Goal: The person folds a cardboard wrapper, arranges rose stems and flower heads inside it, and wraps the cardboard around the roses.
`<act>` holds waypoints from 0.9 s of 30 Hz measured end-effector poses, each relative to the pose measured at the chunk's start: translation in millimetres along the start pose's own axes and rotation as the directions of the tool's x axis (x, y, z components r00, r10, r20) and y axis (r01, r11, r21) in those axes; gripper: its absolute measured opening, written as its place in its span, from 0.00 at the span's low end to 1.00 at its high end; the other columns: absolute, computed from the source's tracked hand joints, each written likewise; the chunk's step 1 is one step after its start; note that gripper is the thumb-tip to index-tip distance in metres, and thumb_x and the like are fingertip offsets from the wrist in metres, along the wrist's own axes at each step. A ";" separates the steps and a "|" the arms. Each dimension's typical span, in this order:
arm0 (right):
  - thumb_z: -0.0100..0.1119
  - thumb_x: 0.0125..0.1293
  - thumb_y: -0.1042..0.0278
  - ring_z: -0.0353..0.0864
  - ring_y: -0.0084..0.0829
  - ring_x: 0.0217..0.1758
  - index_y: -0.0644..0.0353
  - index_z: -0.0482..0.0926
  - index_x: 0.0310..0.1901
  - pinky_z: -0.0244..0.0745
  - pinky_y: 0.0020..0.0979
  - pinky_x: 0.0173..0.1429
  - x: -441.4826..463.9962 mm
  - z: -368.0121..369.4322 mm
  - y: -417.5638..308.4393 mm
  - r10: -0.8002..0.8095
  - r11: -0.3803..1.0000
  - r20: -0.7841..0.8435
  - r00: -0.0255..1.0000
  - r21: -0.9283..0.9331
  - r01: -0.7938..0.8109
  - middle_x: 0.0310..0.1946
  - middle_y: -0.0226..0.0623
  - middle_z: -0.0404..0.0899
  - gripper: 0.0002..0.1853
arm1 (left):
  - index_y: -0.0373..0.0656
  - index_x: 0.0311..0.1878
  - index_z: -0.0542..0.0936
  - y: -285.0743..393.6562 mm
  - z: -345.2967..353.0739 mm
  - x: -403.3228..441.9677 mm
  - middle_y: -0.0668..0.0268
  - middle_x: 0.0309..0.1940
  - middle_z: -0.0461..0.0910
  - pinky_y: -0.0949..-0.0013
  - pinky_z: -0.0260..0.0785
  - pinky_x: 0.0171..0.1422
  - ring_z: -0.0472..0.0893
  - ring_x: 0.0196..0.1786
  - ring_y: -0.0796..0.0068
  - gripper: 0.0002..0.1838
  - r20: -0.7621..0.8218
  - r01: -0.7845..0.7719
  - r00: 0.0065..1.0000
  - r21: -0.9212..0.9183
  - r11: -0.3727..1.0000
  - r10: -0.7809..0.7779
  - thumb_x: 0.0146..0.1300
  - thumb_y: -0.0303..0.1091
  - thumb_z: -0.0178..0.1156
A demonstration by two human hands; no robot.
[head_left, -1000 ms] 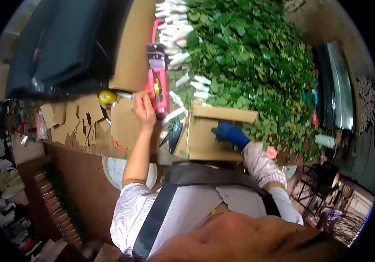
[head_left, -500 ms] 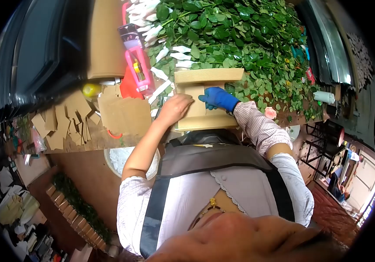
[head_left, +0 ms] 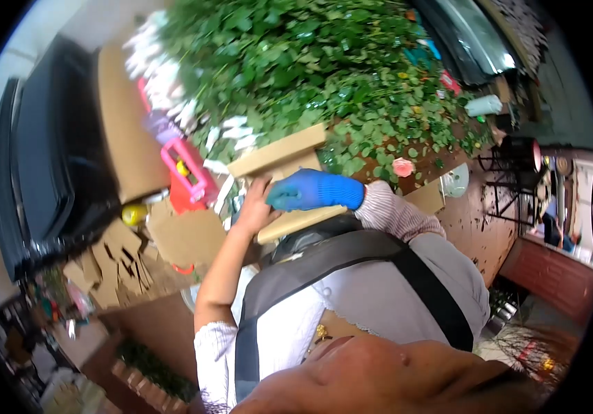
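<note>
A folded cardboard tray (head_left: 301, 219) with raised long sides lies tilted at the table's front edge. My left hand (head_left: 256, 207) is bare, its fingers bent over the left end of the tray and gripping it. My right hand (head_left: 303, 191), in a blue knitted glove, lies across the tray from the right, with fingers closed at the cardboard beside my left hand. The gloved fingertips and part of the tray's inside are hidden. Left of the tray stands a pink tape dispenser (head_left: 203, 186) with yellow tape.
Leafy green stems (head_left: 275, 62) with white-wrapped heads (head_left: 155, 62) cover the table behind. A pink rose (head_left: 402, 167) lies at the right. Cardboard scraps (head_left: 120, 252), a flat cardboard sheet (head_left: 193, 238) and a yellow tape roll (head_left: 133, 214) are at the left, before black sheets (head_left: 75, 138).
The view has turned and shifted. My left hand has moved from the dispenser to the tray's left end. My gloved right hand has moved left across the tray, up against my left hand.
</note>
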State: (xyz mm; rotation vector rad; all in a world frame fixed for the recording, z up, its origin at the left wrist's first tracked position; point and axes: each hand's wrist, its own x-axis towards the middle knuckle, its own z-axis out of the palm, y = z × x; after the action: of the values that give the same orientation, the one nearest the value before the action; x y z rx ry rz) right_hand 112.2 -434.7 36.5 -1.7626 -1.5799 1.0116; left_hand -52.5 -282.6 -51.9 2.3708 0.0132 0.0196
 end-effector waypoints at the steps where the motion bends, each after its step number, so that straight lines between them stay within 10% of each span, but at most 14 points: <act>1: 0.55 0.73 0.54 0.86 0.41 0.43 0.47 0.83 0.54 0.80 0.40 0.52 -4.4 -19.0 -3.6 0.033 0.993 -0.196 0.980 0.119 -0.010 0.44 0.38 0.87 0.14 | 0.34 0.62 0.73 -7.1 6.6 -0.7 0.47 0.64 0.68 0.51 0.63 0.73 0.67 0.68 0.42 0.41 0.036 -0.038 0.999 0.109 0.993 0.034 0.42 0.36 0.78; 4: 0.58 0.72 0.60 0.86 0.41 0.45 0.49 0.82 0.56 0.81 0.36 0.52 -10.2 -81.2 5.1 0.147 0.968 -0.703 0.696 0.246 0.044 0.47 0.40 0.86 0.14 | 0.35 0.62 0.73 3.4 1.8 0.6 0.45 0.66 0.66 0.51 0.61 0.75 0.66 0.70 0.42 0.41 0.042 0.040 0.998 0.044 0.998 -0.042 0.43 0.36 0.78; 7: 0.53 0.68 0.71 0.82 0.40 0.57 0.49 0.82 0.57 0.76 0.41 0.62 -1.6 -95.0 118.3 0.128 0.793 -0.803 0.583 -0.270 -0.547 0.56 0.42 0.82 0.18 | 0.36 0.63 0.72 4.7 1.6 1.2 0.45 0.66 0.66 0.49 0.60 0.76 0.65 0.70 0.40 0.41 0.062 0.041 0.997 0.058 0.997 -0.045 0.44 0.35 0.78; 10: 0.54 0.64 0.69 0.78 0.43 0.60 0.48 0.82 0.54 0.71 0.45 0.66 -7.6 -80.6 198.2 0.287 0.414 -0.574 0.767 -0.647 -0.640 0.56 0.40 0.80 0.17 | 0.36 0.63 0.71 6.1 1.8 0.6 0.44 0.67 0.64 0.50 0.58 0.77 0.64 0.71 0.41 0.41 0.075 0.043 0.996 0.076 0.996 -0.048 0.45 0.35 0.78; 13: 0.61 0.63 0.63 0.77 0.39 0.61 0.44 0.83 0.52 0.67 0.45 0.68 -9.5 -121.5 152.0 0.488 0.576 -0.526 0.696 -0.406 -0.710 0.60 0.30 0.77 0.16 | 0.35 0.63 0.71 5.7 2.5 2.2 0.44 0.67 0.64 0.48 0.59 0.76 0.64 0.70 0.40 0.41 0.075 0.031 0.997 0.081 0.996 -0.037 0.45 0.35 0.77; 17: 0.63 0.59 0.69 0.80 0.42 0.54 0.44 0.82 0.54 0.71 0.42 0.62 -31.6 -152.3 112.9 -0.358 0.636 -0.755 0.550 -0.628 -0.449 0.48 0.36 0.83 0.20 | 0.36 0.63 0.71 8.8 2.0 2.6 0.44 0.66 0.65 0.48 0.59 0.76 0.64 0.70 0.40 0.40 0.089 0.059 0.994 0.086 0.995 -0.066 0.45 0.36 0.77; 20: 0.62 0.59 0.69 0.81 0.41 0.50 0.43 0.81 0.57 0.72 0.42 0.61 -27.2 -158.8 134.7 0.152 0.612 -0.562 0.813 -0.592 -0.524 0.42 0.36 0.84 0.22 | 0.36 0.63 0.71 7.3 2.2 2.2 0.45 0.66 0.65 0.49 0.59 0.76 0.64 0.70 0.41 0.40 0.088 0.045 0.995 0.096 0.994 -0.053 0.46 0.36 0.77; 21: 0.63 0.59 0.65 0.80 0.37 0.37 0.43 0.82 0.55 0.72 0.42 0.52 -25.2 -163.5 139.1 -0.108 0.617 -0.690 0.715 -0.610 -0.496 0.31 0.28 0.81 0.20 | 0.36 0.64 0.71 9.8 0.3 3.2 0.45 0.66 0.65 0.49 0.59 0.76 0.64 0.70 0.41 0.40 0.107 0.073 0.991 0.089 0.993 -0.082 0.46 0.37 0.77; 24: 0.62 0.60 0.63 0.82 0.37 0.40 0.44 0.78 0.60 0.72 0.41 0.57 -38.0 -178.1 109.0 -0.397 0.612 -0.760 0.514 -0.637 -0.468 0.32 0.33 0.82 0.23 | 0.36 0.64 0.71 12.1 0.3 3.6 0.46 0.66 0.65 0.50 0.60 0.75 0.65 0.69 0.41 0.40 0.085 0.061 0.994 0.098 0.993 -0.070 0.47 0.36 0.77; 26: 0.62 0.62 0.61 0.82 0.36 0.44 0.43 0.77 0.62 0.72 0.42 0.59 -23.3 -173.5 121.1 0.206 0.512 -0.490 0.847 -0.684 -0.520 0.38 0.34 0.84 0.24 | 0.36 0.64 0.71 13.2 -0.2 3.8 0.46 0.66 0.65 0.50 0.60 0.75 0.65 0.69 0.42 0.40 0.084 0.065 0.994 0.097 0.993 -0.073 0.46 0.36 0.77; 27: 0.62 0.63 0.59 0.81 0.36 0.45 0.42 0.77 0.63 0.71 0.42 0.61 -18.7 -170.4 126.9 0.503 0.456 -0.267 0.822 -0.726 -0.514 0.41 0.34 0.84 0.25 | 0.35 0.63 0.72 13.4 -0.8 4.1 0.46 0.66 0.65 0.50 0.60 0.76 0.65 0.70 0.42 0.41 0.087 0.058 0.994 0.094 0.994 -0.067 0.45 0.36 0.77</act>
State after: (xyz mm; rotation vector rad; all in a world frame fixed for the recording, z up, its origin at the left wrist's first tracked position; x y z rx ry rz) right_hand 324.1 -459.0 31.7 -2.9929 -1.6252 0.5175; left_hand -48.4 -291.6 -42.0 2.4593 0.0459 -0.1203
